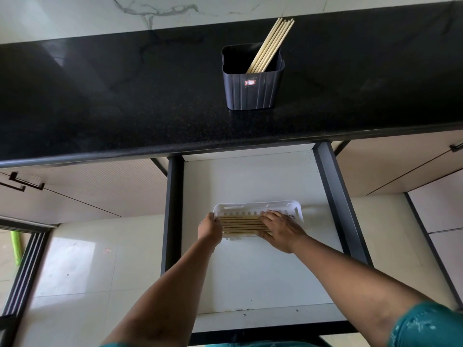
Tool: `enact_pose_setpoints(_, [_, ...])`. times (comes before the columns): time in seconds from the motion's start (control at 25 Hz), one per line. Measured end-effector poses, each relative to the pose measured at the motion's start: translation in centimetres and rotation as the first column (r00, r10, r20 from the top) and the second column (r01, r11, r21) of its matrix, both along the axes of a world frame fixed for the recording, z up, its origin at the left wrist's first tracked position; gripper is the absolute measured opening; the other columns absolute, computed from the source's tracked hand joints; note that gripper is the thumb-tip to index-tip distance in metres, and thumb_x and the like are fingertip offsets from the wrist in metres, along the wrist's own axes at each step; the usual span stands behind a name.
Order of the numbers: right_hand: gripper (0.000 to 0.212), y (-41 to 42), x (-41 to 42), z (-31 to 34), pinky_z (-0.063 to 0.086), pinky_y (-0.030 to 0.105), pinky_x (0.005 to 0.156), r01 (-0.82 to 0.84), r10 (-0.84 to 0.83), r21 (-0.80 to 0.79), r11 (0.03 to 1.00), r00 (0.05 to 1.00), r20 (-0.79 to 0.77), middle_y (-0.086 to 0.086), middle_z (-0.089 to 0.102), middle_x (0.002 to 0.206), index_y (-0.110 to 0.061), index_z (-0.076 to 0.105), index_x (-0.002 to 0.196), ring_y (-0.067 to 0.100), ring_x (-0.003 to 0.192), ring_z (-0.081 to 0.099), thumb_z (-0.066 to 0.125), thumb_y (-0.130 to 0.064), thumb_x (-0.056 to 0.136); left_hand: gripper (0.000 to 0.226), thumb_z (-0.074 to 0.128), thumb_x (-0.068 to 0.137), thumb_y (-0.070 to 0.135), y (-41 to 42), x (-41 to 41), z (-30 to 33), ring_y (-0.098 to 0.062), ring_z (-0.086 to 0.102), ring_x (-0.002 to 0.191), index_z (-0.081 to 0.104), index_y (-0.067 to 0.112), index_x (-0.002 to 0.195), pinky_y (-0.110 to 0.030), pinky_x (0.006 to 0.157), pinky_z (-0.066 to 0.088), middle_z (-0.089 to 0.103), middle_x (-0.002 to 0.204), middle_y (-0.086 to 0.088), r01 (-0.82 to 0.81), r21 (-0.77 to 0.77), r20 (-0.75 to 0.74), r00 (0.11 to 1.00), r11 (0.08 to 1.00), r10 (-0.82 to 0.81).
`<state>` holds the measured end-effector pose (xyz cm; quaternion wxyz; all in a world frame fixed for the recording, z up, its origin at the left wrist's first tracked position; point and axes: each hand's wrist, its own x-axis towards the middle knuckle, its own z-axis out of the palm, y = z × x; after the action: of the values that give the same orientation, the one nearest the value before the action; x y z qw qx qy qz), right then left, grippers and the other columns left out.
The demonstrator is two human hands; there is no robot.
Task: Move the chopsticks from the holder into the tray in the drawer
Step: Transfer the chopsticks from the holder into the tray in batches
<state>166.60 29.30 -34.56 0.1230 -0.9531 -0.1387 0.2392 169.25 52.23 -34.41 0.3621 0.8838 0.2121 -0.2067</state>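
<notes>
A dark ribbed holder (253, 90) stands on the black counter with several wooden chopsticks (271, 43) leaning out toward the upper right. In the open drawer lies a white tray (240, 207) with several chopsticks (241, 224) laid side by side across it. My left hand (209, 229) grips the tray's left end. My right hand (278, 230) lies flat over the right part of the tray, fingers spread on the chopsticks and hiding their right ends.
The drawer (250, 271) has a white floor and dark side rails (335, 196). The black counter edge (150, 149) overhangs its back. Cabinet doors with dark handles (18, 182) flank it. Pale floor tiles lie lower left.
</notes>
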Motion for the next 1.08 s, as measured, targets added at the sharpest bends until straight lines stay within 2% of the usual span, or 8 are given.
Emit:
enact_pose_setpoints(0.08, [0.098, -0.2, 0.1, 0.0, 0.017, 0.041, 0.118, -0.041, 0.040, -0.034, 0.999, 0.999, -0.033, -0.004, 0.019, 0.160, -0.021, 0.014, 0.153, 0.017, 0.147, 0.016, 0.023, -0.083, 0.078, 0.021, 0.034, 0.093, 0.014, 0.0, 0.0, -0.1, -0.023, 0.051, 0.076, 0.055, 0.010, 0.089, -0.027, 0.058, 0.036, 0.057, 0.085, -0.006, 0.002, 0.000, 0.004, 1.000, 1.000, -0.002])
enact_pose_setpoints(0.16, [0.108, -0.2, 0.3, 0.0, 0.016, 0.042, 0.118, -0.111, 0.107, -0.084, 0.990, 0.993, -0.052, -0.003, 0.015, 0.161, -0.021, 0.009, 0.154, 0.018, 0.148, 0.015, 0.029, -0.087, 0.072, 0.020, 0.035, 0.093, 0.015, 0.0, 0.0, -0.2, -0.022, 0.050, 0.075, 0.053, 0.012, 0.086, -0.026, 0.052, 0.033, 0.057, 0.084, -0.005, 0.008, 0.003, 0.007, 1.000, 1.000, -0.008])
enact_pose_setpoints(0.32, [0.096, -0.4, 0.9, 0.1, 0.020, 0.042, 0.117, -0.161, 0.156, -0.075, 0.984, 0.985, -0.069, -0.004, 0.017, 0.160, -0.021, 0.017, 0.152, 0.019, 0.146, 0.018, 0.039, -0.079, 0.079, 0.020, 0.035, 0.094, 0.017, 0.1, -0.1, -0.4, -0.022, 0.049, 0.073, 0.051, 0.013, 0.084, -0.026, 0.051, 0.033, 0.057, 0.085, -0.006, 0.009, 0.026, 0.014, 1.000, 1.000, -0.009])
enact_pose_setpoints(0.52, [0.096, -0.5, 0.4, 0.6, 0.019, 0.042, 0.118, -0.160, 0.155, -0.056, 0.986, 0.985, -0.072, -0.004, 0.014, 0.161, -0.022, 0.016, 0.153, 0.019, 0.147, 0.018, 0.039, -0.079, 0.079, 0.025, 0.034, 0.096, 0.019, 0.1, -0.3, -0.4, -0.030, 0.056, 0.086, 0.056, 0.008, 0.100, -0.032, 0.070, 0.045, 0.064, 0.099, -0.015, 0.032, 0.044, 0.014, 0.999, 0.999, -0.033])
enact_pose_setpoints(0.64, [0.080, -0.4, 0.4, 2.4, 0.032, 0.041, 0.111, -0.134, 0.134, -0.011, 0.991, 0.990, 0.051, 0.001, 0.033, 0.151, -0.021, 0.032, 0.146, 0.021, 0.137, 0.034, 0.036, -0.072, 0.085, 0.034, 0.042, 0.097, 0.028, 0.4, -0.4, 0.7, -0.033, 0.056, 0.107, 0.050, 0.006, 0.120, -0.036, 0.086, 0.044, 0.060, 0.116, -0.017, 0.081, 0.128, 0.060, 0.994, 0.988, -0.090])
enact_pose_setpoints(0.76, [0.043, 0.1, 1.5, 5.0, 0.046, 0.040, 0.083, -0.193, 0.218, -0.102, 0.976, 0.890, 0.401, 0.004, 0.057, 0.113, -0.016, 0.057, 0.112, 0.027, 0.103, 0.056, 0.041, -0.050, 0.093, 0.041, 0.048, 0.094, 0.030, -0.1, 0.0, 3.2, -0.029, 0.052, 0.114, 0.047, 0.008, 0.128, -0.038, 0.093, 0.044, 0.054, 0.126, -0.013, 0.070, 0.244, 0.244, 0.961, 0.967, -0.131])
enact_pose_setpoints(0.88, [0.028, 0.7, 4.3, 8.3, 0.045, 0.037, 0.072, -0.079, 0.086, -0.037, 0.996, 0.821, 0.564, 0.001, 0.059, 0.101, -0.018, 0.059, 0.103, 0.026, 0.092, 0.058, 0.044, -0.039, 0.092, 0.035, 0.048, 0.094, 0.034, -2.5, 2.2, 7.4, -0.020, 0.055, 0.109, 0.051, 0.016, 0.124, -0.033, 0.089, 0.048, 0.059, 0.121, -0.004, 0.109, 0.240, 0.422, 0.883, 0.965, -0.205])
enact_pose_setpoints(1.08, [0.019, 1.4, 12.7, 17.5, 0.049, 0.037, 0.069, 0.136, -0.317, 0.311, 0.941, 0.680, 0.661, 0.003, 0.060, 0.094, -0.018, 0.059, 0.094, 0.022, 0.087, 0.056, 0.049, -0.035, 0.091, 0.026, 0.053, 0.090, 0.028, -7.5, 10.7, 18.7, -0.023, 0.055, 0.101, 0.055, 0.014, 0.112, -0.035, 0.083, 0.047, 0.060, 0.107, -0.005, 0.178, 0.163, 0.716, 0.656, 0.970, -0.241])
